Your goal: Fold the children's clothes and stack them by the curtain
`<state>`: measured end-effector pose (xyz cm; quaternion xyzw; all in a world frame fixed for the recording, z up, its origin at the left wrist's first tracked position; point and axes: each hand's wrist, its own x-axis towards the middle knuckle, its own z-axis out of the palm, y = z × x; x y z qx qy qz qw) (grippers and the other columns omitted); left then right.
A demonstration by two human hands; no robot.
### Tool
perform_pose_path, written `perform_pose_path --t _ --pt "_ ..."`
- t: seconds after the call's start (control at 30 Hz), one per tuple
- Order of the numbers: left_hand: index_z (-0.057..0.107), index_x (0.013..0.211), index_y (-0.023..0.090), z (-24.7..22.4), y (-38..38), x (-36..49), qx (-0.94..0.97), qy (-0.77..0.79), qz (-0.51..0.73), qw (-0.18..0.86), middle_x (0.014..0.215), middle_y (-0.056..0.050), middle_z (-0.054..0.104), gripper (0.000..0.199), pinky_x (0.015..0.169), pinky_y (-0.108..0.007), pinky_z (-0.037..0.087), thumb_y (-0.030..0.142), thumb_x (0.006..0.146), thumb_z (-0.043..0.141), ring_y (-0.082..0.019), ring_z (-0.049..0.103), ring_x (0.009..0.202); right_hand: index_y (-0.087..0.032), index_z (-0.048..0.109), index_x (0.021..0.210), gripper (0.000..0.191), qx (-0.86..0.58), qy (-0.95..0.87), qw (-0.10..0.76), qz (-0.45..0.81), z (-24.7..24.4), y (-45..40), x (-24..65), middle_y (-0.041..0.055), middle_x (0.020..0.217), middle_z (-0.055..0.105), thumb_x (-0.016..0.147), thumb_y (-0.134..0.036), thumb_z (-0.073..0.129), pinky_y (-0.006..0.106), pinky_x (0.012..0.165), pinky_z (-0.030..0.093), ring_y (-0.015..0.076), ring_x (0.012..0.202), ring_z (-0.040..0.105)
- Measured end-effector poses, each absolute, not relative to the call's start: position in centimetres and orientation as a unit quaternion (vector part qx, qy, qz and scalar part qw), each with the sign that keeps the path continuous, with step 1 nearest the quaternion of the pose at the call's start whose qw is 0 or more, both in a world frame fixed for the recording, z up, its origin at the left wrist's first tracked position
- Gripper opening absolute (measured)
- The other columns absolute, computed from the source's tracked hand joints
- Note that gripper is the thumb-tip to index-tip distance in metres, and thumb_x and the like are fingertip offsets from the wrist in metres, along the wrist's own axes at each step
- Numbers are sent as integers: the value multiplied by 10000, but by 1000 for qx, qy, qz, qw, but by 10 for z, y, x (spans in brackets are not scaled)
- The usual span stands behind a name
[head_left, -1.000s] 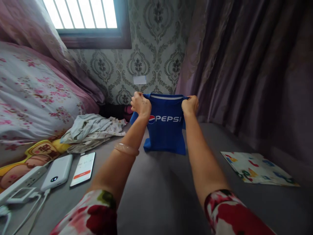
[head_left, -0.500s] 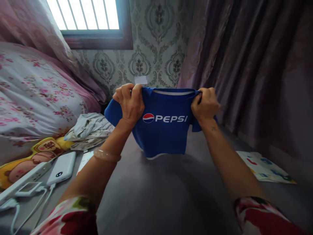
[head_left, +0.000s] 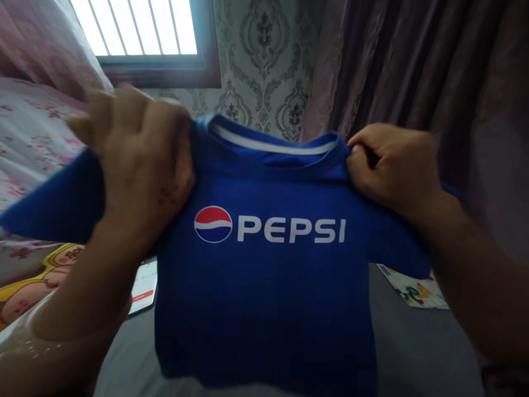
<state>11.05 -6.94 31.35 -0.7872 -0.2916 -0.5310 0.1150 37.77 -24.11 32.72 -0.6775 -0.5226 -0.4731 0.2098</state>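
Note:
A blue T-shirt (head_left: 264, 286) with a white PEPSI print and a round red, white and blue logo hangs upright, its front facing me. My left hand (head_left: 140, 154) is closed on its shoulder beside the collar, slightly smeared by motion. On the other shoulder, my right hand (head_left: 392, 165) pinches the cloth near the neckline. White tape shows inside the open collar. Both short sleeves spread outward behind my hands, and the lower hem reaches the bottom of the view.
Behind the shirt lies a grey bed surface (head_left: 417, 342). A phone (head_left: 144, 286) and a yellow cartoon cushion (head_left: 41, 281) are at left, near floral bedding (head_left: 25, 138). A printed sheet (head_left: 417, 289) lies at right. Curtains (head_left: 397, 66) and a barred window (head_left: 136, 27) stand beyond.
Both hands have brought the T-shirt much closer to me, and it now fills the middle of the view. My hands have moved farther apart, keeping their grip on the shoulders.

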Motion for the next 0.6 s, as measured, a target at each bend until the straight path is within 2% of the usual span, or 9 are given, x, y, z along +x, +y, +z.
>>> perform_pose_path --t 0.07,0.2,0.3,0.4,0.5,0.6 --pt "586 1074 293 294 -57 129 -800 -308 -477 192 1123 -114 574 361 937 -615 322 402 955 263 -384 446 1167 -251 635 876 212 -708 -544 184 -411 308 -225 389 64 936 709 852 -275 426 377 682 462 271 861 654" --pt "597 964 219 206 -8 174 -868 -331 -348 126 997 -114 612 302 844 -489 374 336 950 319 -312 514 994 -228 638 864 209 -784 -553 110 -260 233 -187 419 46 917 717 893 -298 444 314 645 422 241 845 659" --pt "591 973 207 125 21 202 -896 -351 -262 67 1019 -126 613 284 835 -443 352 272 951 315 -304 499 1004 -210 625 924 281 -811 -564 38 -152 160 -163 437 79 1021 707 969 -340 380 297 688 415 241 937 652" --pt "581 1008 215 66 33 220 -909 -358 -209 35 1046 -132 608 283 836 -425 333 193 937 308 -299 489 1017 -195 589 1025 326 -829 -548 -7 -114 96 -147 446 106 1091 680 1014 -344 300 287 704 405 241 963 650" --pt "573 1038 215 35 39 227 -913 -361 -187 31 1057 -135 603 306 854 -417 321 169 936 288 -296 482 1028 -182 567 1069 376 -835 -539 -23 -108 57 -137 451 136 1124 658 1030 -355 235 285 664 391 242 938 659" --pt "566 1070 209 24 47 231 -915 -360 -178 37 1069 -140 599 330 857 -418 316 179 944 262 -302 479 1030 -171 560 1075 408 -831 -546 -29 -107 44 -129 457 151 1108 656 1034 -358 200 281 647 380 246 941 659"
